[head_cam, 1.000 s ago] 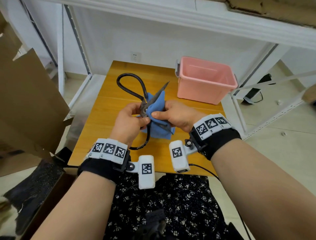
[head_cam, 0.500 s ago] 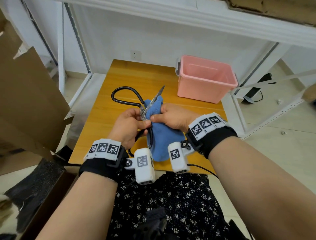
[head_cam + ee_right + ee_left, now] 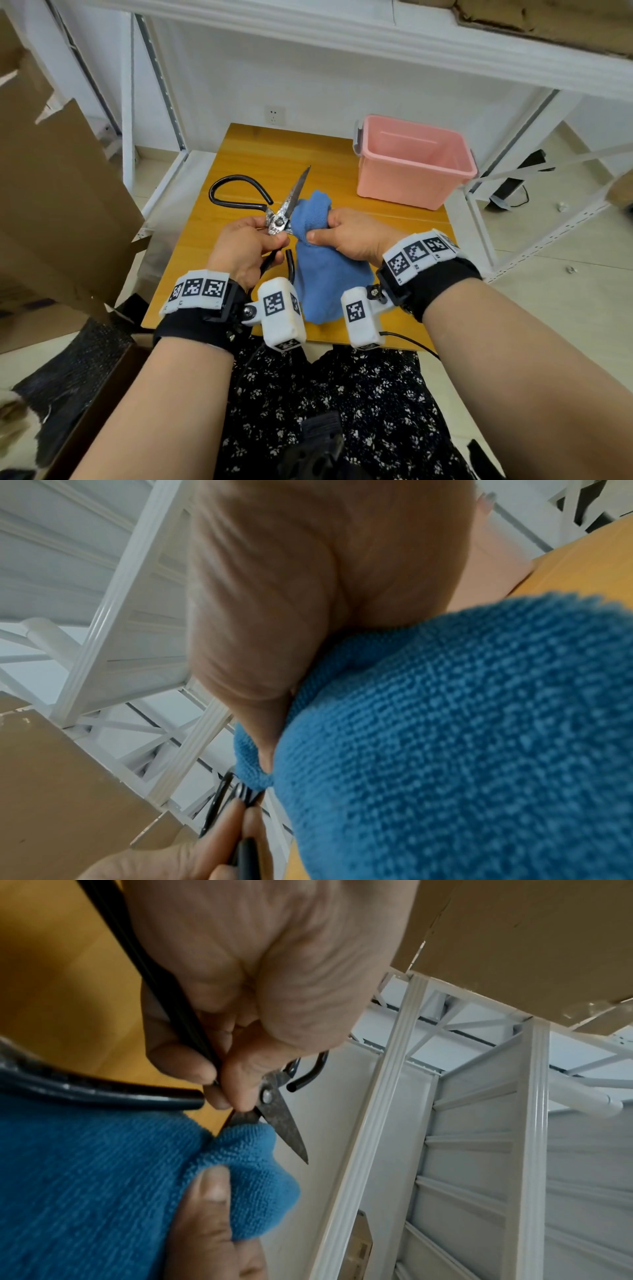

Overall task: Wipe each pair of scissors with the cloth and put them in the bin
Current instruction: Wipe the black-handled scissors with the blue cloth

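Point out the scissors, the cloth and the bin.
scissors [image 3: 295,196]: head view, on the exposed blade.
cloth [image 3: 325,274]: head view, on the hanging middle.
bin [image 3: 400,185]: head view, on the front wall.

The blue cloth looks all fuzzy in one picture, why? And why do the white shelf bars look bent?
Right wrist view: the blue cloth fills the frame, too near the lens to be sharp. Left wrist view: the scissors look sharper. Head view: the wide lens curves the white shelf.
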Demonstrator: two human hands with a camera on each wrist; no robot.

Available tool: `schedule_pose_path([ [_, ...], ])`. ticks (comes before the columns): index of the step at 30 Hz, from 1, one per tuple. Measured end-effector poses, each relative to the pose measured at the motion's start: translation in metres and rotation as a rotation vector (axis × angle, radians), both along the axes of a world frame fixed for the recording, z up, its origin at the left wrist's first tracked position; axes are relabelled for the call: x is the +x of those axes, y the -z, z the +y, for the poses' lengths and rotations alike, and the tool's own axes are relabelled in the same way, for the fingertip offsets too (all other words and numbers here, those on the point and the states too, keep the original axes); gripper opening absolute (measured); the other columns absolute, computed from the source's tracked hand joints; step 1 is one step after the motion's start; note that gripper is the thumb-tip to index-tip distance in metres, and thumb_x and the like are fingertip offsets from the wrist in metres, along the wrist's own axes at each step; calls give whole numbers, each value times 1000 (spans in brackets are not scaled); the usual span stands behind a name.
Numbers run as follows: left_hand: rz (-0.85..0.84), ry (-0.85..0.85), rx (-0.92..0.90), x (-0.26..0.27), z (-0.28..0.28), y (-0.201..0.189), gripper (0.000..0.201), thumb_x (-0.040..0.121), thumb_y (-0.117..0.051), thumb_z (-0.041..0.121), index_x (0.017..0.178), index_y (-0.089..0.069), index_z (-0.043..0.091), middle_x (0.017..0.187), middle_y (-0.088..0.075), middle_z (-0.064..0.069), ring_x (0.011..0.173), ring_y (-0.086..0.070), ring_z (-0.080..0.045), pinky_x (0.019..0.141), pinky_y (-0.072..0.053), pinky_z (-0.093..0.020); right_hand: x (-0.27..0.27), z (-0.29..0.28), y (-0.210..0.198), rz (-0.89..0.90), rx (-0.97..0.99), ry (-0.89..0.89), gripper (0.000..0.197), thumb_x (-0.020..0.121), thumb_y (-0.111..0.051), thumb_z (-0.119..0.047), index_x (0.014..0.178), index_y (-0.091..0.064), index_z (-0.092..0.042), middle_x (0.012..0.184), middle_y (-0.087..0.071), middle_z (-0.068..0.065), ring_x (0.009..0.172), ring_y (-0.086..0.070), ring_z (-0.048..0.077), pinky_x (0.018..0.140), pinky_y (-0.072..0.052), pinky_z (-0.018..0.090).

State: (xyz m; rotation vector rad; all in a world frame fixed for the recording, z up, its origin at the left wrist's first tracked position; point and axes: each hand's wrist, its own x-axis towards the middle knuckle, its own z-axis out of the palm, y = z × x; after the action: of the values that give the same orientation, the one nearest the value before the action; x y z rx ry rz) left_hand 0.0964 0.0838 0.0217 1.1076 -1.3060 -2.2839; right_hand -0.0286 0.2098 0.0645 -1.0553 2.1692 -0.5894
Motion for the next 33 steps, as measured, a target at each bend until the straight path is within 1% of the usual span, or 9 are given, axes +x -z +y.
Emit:
schedule_pose_path([
  [2,10,26,4,0,1,-2,40,84,-61,-14,120,-54,3,91,-65,-12,66,-67,-16,50,-51,-25,-2,4,0,-20,-8,30,28,96,-59,-33,101,-70,-8,103,-71,11,94,-66,26,85,-49,37],
  [6,66,156,33,3,4,-9,30,89,-50,-18,101,-55,8,75,-64,-9,76,-66,-21,62,-53,-28,-7,12,4,-113,-60,129,25,94,-63,-28,95,-71,-5,101,-73,16,94,-68,30,91,-52,45],
  [12,60,65,54,2,-5,-8,47,90,-43,-21,131,-47,2,90,-60,-12,75,-66,-19,50,-51,-24,-11,17,10,-313,-151,250,14,96,-62,-21,97,-71,-11,102,-73,13,94,-69,30,94,-54,47],
  [17,77,42,61,4,-6,-9,44,91,-42,-21,128,-47,3,88,-56,-10,78,-65,-20,52,-49,-24,-17,21,11,-288,-159,288,19,94,-64,-20,103,-71,-5,104,-73,18,89,-69,27,91,-54,47],
  [20,75,32,60,3,-8,-8,47,91,-43,-21,133,-47,0,89,-58,-11,76,-66,-18,50,-50,-24,-17,18,12,-313,-180,299,15,93,-66,-21,100,-72,-9,104,-73,17,94,-70,31,92,-55,47],
  [22,67,19,55,5,-10,-8,46,91,-42,-20,132,-47,0,88,-58,-11,76,-66,-17,50,-50,-23,-18,18,12,-312,-191,310,10,92,-67,-19,96,-72,-12,103,-73,16,90,-69,28,91,-55,46],
  [26,83,-87,33,14,-24,-7,38,92,-43,-18,122,-49,6,91,-60,-11,75,-64,-17,51,-49,-24,-29,29,17,-289,-192,395,16,90,-68,-17,95,-71,-2,95,-71,19,85,-66,28,88,-54,47],
  [29,114,-110,-61,20,-29,-8,34,90,-46,-19,109,-55,8,92,-60,-9,78,-65,-18,56,-51,-26,-36,35,22,-262,-201,469,25,91,-66,-22,97,-68,2,87,-66,16,81,-63,27,76,-52,41],
  [33,154,-113,-265,16,-20,-10,36,85,-52,-21,89,-57,14,91,-63,-8,82,-64,-23,65,-50,-33,-30,24,20,-328,-291,481,26,94,-65,-26,103,-68,-2,98,-72,12,92,-70,27,84,-56,41],
])
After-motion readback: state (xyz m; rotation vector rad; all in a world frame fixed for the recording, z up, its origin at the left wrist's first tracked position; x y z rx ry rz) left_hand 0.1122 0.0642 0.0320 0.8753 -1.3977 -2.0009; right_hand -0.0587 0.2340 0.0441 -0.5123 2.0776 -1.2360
